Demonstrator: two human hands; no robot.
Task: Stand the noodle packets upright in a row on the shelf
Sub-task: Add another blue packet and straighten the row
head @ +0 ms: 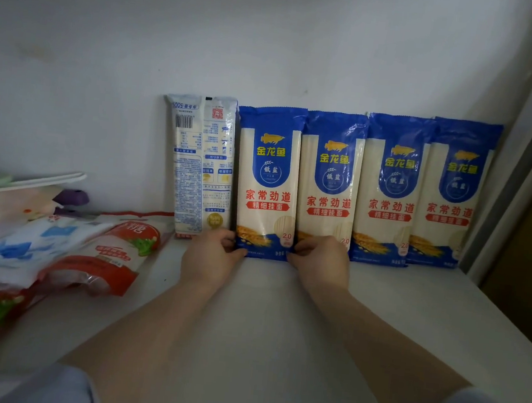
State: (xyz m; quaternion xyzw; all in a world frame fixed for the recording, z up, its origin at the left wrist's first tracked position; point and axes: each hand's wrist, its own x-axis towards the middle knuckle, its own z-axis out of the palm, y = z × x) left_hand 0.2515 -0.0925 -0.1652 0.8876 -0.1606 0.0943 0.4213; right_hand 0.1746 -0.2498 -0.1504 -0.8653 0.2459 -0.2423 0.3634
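Observation:
Several blue-and-cream noodle packets stand upright in a row against the back wall of the white shelf [411,308]. The leftmost packet [201,161] shows its printed back and stands upside down. Beside it is a front-facing packet [268,182]; my left hand [211,254] grips its lower left corner and my right hand [319,262] grips its lower right corner. My right hand also covers the bottom of the third packet [330,182]. Two more packets [390,188] [454,191] stand further right.
Red-and-white sugar bags [111,257] and a blue-and-white bag [20,247] lie in a heap at the left. Behind them are flat green and white boards [24,181] and a purple object [73,197]. The shelf's side wall [524,163] rises at the right.

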